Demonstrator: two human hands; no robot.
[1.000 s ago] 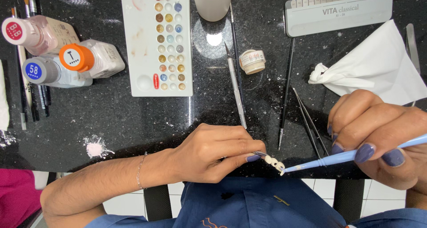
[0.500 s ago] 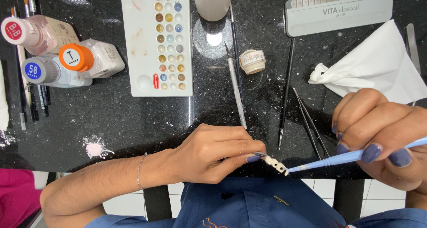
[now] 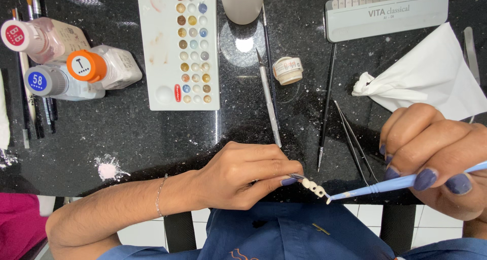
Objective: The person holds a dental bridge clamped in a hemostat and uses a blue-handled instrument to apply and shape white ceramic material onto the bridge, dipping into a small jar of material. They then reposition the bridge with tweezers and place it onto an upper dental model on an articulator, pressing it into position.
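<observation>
Right hand [image 3: 436,158] touches blue brush [image 3: 385,185] to small white teeth [image 3: 314,187].

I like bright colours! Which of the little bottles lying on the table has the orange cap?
The bottle lying in the middle of the three at the upper left. The bottle above it has a red cap and the one below a blue cap.

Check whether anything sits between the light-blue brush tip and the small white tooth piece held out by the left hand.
Nothing visible does. The brush in the right hand has its tip right at the end of the white tooth piece, which the left hand holds on a thin holder.
</observation>
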